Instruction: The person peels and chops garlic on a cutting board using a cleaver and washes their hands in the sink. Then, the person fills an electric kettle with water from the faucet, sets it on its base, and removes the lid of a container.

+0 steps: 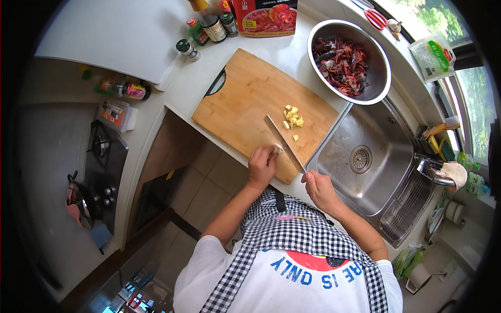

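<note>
My right hand (320,189) is wrapped round the handle of a kitchen knife (284,141), whose blade points away from me over the wooden cutting board (242,99). At the board's near edge, my left hand (262,164) has its fingers closed on a small whitish piece that looks like a garlic clove (278,149). The blade is right beside this piece; whether it touches cannot be made out. Just beyond the knife lies a small heap of pale yellow chopped pieces (293,119), perhaps ginger or garlic. One piece sits apart, closer to the blade.
A steel bowl (386,62) of red crayfish stands behind the sink (339,172), right of the board. Seasoning bottles (213,27) and a red food packet (267,18) line the back. Red-handled scissors (374,19) lie on the sill. A gas stove (107,167) is at left.
</note>
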The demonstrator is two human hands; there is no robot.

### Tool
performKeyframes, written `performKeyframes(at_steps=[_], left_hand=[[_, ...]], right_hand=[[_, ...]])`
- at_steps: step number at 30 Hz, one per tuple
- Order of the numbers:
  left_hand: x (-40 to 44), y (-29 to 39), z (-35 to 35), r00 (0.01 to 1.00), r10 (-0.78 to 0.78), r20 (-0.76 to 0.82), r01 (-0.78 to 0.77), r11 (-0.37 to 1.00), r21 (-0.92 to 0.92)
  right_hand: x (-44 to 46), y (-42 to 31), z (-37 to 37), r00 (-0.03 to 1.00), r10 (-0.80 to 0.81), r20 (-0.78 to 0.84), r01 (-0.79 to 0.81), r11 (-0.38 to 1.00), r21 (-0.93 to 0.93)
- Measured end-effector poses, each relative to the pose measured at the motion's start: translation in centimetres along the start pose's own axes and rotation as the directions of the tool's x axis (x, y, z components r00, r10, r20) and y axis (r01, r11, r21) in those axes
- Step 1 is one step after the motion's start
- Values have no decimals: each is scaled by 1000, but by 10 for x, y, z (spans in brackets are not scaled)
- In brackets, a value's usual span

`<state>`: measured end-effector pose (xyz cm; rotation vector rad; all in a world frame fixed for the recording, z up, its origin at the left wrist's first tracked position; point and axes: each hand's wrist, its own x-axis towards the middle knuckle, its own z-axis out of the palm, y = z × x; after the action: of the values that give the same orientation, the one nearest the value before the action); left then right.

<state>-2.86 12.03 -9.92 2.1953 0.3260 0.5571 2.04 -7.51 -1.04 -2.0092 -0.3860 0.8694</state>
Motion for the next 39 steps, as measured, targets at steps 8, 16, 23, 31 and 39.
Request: performKeyframes(at_steps=[8,16,23,31,39], left_hand=[[0,2,2,1000,-7,5,6,1000,14],[-1,-2,3,1000,22,-1,-22,1000,19],[-3,-1,1,998,50,42,-51,998,29],[-5,2,0,997,66,46,-68,997,32],[-7,0,0,994,89,67,-93,993,66]], right_hand=[[6,-6,0,999,42,21,-43,999,27],[8,-3,10,999,-32,-31,31,999,-24],[13,2,6,997,68,42,-69,997,20],[21,-11,12,1000,1,14,1,995,-95],[50,-9,36,994,-97,-47,89,985,-150]])
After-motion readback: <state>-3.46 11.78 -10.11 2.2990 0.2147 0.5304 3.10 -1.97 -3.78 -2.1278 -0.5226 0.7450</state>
